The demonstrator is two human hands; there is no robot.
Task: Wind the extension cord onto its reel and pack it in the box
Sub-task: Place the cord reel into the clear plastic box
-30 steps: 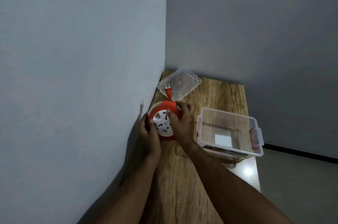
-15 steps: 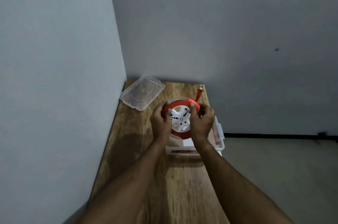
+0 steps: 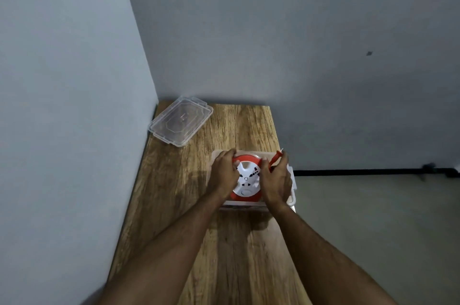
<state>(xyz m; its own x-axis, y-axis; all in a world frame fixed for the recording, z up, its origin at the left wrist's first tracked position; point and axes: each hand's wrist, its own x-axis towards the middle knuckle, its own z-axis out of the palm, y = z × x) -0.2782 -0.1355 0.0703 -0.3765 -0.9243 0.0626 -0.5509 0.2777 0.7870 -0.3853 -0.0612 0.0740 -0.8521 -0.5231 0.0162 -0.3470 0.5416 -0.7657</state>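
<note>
Fingers (image 3: 230, 155): curled over the rim of the round orange-and-white plastic cord reel (image 3: 246, 177), gripping it from both sides. Left hand (image 3: 224, 173), one, on the reel's left edge. Right hand (image 3: 275, 180), one, on the right edge.

Cord reel: one, white socket face upward, orange rim showing at top and bottom. It lies between the two hands, within the outline of the box; whether it rests on the box floor cannot be told.

Orange plug (image 3: 276, 158): one, sticking up at the reel's upper right, just beside the right hand's fingers.

Clear rectangular plastic storage box (image 3: 291, 199): one, at the desk's right edge, mostly hidden beneath the hands and reel.

Clear plastic lid (image 3: 180, 120): one, lying flat at the far left corner, well apart from the box.

Surface: wood-grain desk (image 3: 224, 255), one, set into a corner.

Room: grey walls (image 3: 62, 80), two; pale floor (image 3: 373, 217) at right; dark skirting strip (image 3: 361, 171) along the far wall.
</note>
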